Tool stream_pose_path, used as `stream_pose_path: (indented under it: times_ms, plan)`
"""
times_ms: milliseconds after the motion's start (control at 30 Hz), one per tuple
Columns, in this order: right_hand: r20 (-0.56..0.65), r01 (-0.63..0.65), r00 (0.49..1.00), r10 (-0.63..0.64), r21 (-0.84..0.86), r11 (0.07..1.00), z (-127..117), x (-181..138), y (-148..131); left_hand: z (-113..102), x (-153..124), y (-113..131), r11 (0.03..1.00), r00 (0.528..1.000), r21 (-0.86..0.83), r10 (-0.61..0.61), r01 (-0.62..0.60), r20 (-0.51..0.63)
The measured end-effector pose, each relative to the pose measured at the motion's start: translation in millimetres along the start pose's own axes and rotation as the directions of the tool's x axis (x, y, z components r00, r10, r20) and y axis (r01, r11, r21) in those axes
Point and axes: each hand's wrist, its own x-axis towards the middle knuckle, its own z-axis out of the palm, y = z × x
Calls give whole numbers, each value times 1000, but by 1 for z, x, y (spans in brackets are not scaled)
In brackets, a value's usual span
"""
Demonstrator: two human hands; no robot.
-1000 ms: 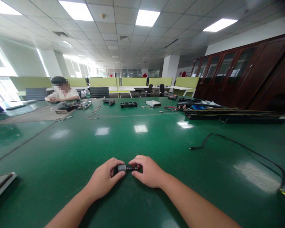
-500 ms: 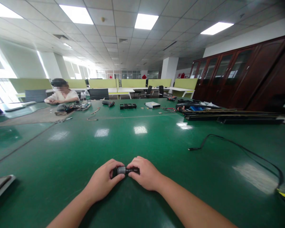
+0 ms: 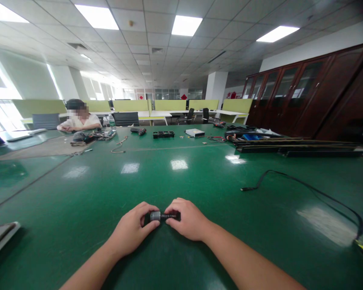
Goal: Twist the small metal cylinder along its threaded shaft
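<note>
A small part with a silver cylindrical body [image 3: 155,216] and a dark ribbed shaft [image 3: 167,216] lies level just above or on the green table [image 3: 181,181]; I cannot tell which. It looks like a small motor. The thumb and fingers of my left hand [image 3: 133,229] close round the silver body from the left. From the right, my right hand [image 3: 189,219] pinches the shaft end between thumb and fingers. The part's far ends are partly hidden by my fingers.
A black cable [image 3: 290,176] curves over the right side. Further off are a power drill [image 3: 138,131], a black bracket [image 3: 163,135], a white box [image 3: 195,133] and black rails [image 3: 293,145]. At the far left sits a person [image 3: 78,119]. A flat device [image 3: 3,237] lies near left.
My right hand has shifted slightly right along the shaft, so more of the ribbed shaft shows between my hands. My left hand stays almost in place.
</note>
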Motion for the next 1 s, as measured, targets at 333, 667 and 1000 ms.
stream_pose_path:
  times_ms: [333,667,1000]
  plan:
    - [-17,-5,1000,5,-9,1000,-2,-1,1,0,0,0,1000,1000,-5,1,-1,-8]
    - [-39,-9,999,8,-32,999,-3,-2,7,0,0,-1,1000,1000,-15,5,-5,-11]
    - [-34,-31,999,30,-29,999,-6,-3,9,0,0,-2,1000,1000,-13,4,-4,-3]
